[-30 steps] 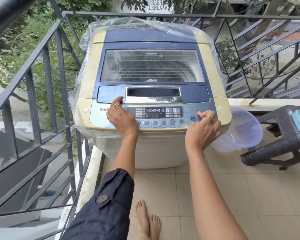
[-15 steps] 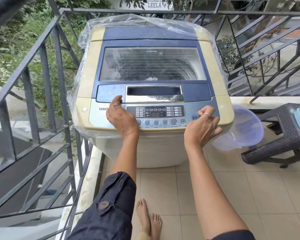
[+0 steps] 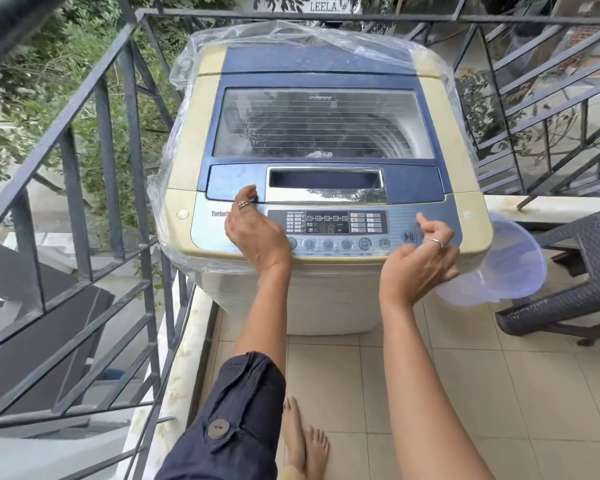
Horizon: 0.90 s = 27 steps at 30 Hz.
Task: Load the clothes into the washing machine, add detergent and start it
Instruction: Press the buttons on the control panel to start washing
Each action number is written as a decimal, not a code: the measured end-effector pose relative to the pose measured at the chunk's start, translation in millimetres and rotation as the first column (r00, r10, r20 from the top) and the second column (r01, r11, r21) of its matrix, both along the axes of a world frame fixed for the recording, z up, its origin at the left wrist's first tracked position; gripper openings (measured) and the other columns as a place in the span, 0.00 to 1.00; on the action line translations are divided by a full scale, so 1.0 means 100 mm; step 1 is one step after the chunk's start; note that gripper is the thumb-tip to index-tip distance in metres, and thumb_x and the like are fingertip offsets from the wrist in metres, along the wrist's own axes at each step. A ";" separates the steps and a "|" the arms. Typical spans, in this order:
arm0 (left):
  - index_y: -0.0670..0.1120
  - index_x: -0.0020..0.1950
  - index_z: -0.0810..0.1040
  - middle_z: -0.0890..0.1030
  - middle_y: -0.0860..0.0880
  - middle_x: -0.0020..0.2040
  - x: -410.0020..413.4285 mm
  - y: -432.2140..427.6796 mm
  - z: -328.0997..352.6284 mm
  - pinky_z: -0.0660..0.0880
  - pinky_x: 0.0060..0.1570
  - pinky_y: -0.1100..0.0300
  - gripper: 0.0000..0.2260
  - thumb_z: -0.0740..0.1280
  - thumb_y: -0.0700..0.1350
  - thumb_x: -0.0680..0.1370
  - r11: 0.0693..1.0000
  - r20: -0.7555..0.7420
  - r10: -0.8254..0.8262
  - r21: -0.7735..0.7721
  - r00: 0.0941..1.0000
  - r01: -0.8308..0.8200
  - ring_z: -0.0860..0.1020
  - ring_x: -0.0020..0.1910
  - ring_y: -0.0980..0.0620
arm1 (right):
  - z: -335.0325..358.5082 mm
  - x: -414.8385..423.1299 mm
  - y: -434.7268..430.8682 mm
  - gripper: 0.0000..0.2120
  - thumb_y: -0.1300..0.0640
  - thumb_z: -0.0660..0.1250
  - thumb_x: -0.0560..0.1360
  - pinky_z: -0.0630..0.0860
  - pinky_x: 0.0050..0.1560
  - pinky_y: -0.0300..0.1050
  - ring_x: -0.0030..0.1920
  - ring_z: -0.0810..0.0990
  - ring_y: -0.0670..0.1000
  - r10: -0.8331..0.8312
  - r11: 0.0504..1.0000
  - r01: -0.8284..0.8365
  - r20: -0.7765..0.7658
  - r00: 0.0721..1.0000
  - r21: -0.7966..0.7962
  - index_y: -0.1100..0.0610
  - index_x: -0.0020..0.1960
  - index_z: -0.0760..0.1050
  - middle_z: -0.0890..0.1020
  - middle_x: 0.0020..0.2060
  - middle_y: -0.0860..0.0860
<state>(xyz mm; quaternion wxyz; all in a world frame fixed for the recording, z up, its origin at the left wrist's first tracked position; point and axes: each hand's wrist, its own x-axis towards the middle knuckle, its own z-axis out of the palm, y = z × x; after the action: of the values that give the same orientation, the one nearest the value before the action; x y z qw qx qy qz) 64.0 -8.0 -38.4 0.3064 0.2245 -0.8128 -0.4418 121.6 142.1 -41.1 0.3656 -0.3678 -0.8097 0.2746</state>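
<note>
A cream and blue top-load washing machine [image 3: 321,60] stands on a balcony, its glass lid [image 3: 323,126] down. Something dark lies behind the glass; I cannot tell what. The control panel [image 3: 329,225] has a lit display. My left hand [image 3: 257,233] rests on the panel's left part, fingertips at the lid's front edge. My right hand [image 3: 420,265] hovers just above the panel's right end, fingers loosely curled and holding nothing. Its index finger is raised beside the start/pause button [image 3: 408,237].
A clear plastic cover [image 3: 291,32] is bunched around the machine's back and sides. A pale blue translucent tub [image 3: 510,265] sits at the machine's right, next to a dark wicker stool [image 3: 575,282]. Metal railing [image 3: 118,168] closes the left and back. My bare feet [image 3: 305,441] are on the tiles.
My right hand has lifted off the panel's right end and curled its fingers near the start/pause button. The left hand has stayed put.
</note>
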 end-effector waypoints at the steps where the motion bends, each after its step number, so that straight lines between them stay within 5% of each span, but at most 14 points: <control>1: 0.44 0.59 0.77 0.82 0.50 0.51 -0.02 -0.01 0.00 0.66 0.60 0.57 0.21 0.55 0.30 0.71 1.000 0.010 0.015 -0.010 1.000 -0.015 0.79 0.51 0.50 | 0.00 -0.03 -0.01 0.19 0.69 0.56 0.60 0.61 0.50 0.46 0.51 0.70 0.52 0.021 1.000 -0.021 -0.032 0.999 -0.002 0.59 0.49 0.72 0.82 0.56 0.42; 4: 0.48 0.59 0.76 0.82 0.55 0.51 -0.08 -0.06 0.03 0.58 0.52 0.62 0.17 0.56 0.36 0.76 0.996 0.075 0.056 -0.079 0.996 -0.050 0.78 0.53 0.53 | 0.01 -0.14 0.00 0.19 0.69 0.56 0.62 0.65 0.53 0.48 0.52 0.74 0.56 0.079 0.996 -0.082 -0.120 0.990 -0.021 0.62 0.51 0.74 0.83 0.53 0.49; 8: 0.49 0.57 0.78 0.82 0.54 0.53 -0.12 -0.14 0.09 0.59 0.53 0.56 0.11 0.57 0.43 0.80 0.988 0.175 0.037 -0.155 0.984 -0.010 0.75 0.55 0.49 | 0.03 -0.26 0.02 0.17 0.69 0.57 0.66 0.65 0.51 0.43 0.51 0.78 0.58 0.140 0.989 -0.146 -0.167 0.976 -0.022 0.62 0.51 0.76 0.83 0.50 0.53; 15: 0.49 0.54 0.79 0.83 0.52 0.48 -0.16 -0.21 0.04 0.53 0.47 0.63 0.09 0.61 0.44 0.79 0.994 0.123 0.029 -0.104 0.992 -0.016 0.77 0.50 0.50 | -0.02 -0.32 0.11 0.17 0.64 0.53 0.67 0.72 0.51 0.48 0.47 0.79 0.57 0.185 0.982 -0.191 -0.197 0.963 -0.010 0.62 0.48 0.78 0.84 0.45 0.55; 27: 0.51 0.50 0.80 0.83 0.54 0.44 -0.22 -0.25 -0.04 0.58 0.52 0.60 0.08 0.61 0.45 0.77 0.999 0.088 0.015 -0.034 0.996 -0.012 0.79 0.46 0.51 | -0.15 -0.36 0.10 0.16 0.69 0.55 0.66 0.74 0.47 0.48 0.44 0.75 0.52 0.115 0.991 -0.127 -0.244 0.963 -0.032 0.63 0.46 0.79 0.83 0.41 0.56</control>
<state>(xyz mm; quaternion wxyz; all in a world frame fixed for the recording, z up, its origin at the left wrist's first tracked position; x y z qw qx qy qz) 42.2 -32.5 -42.9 0.2769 0.2441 -0.8313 -0.4156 85.8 152.1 -56.5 0.4353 -0.2900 -0.7733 0.3582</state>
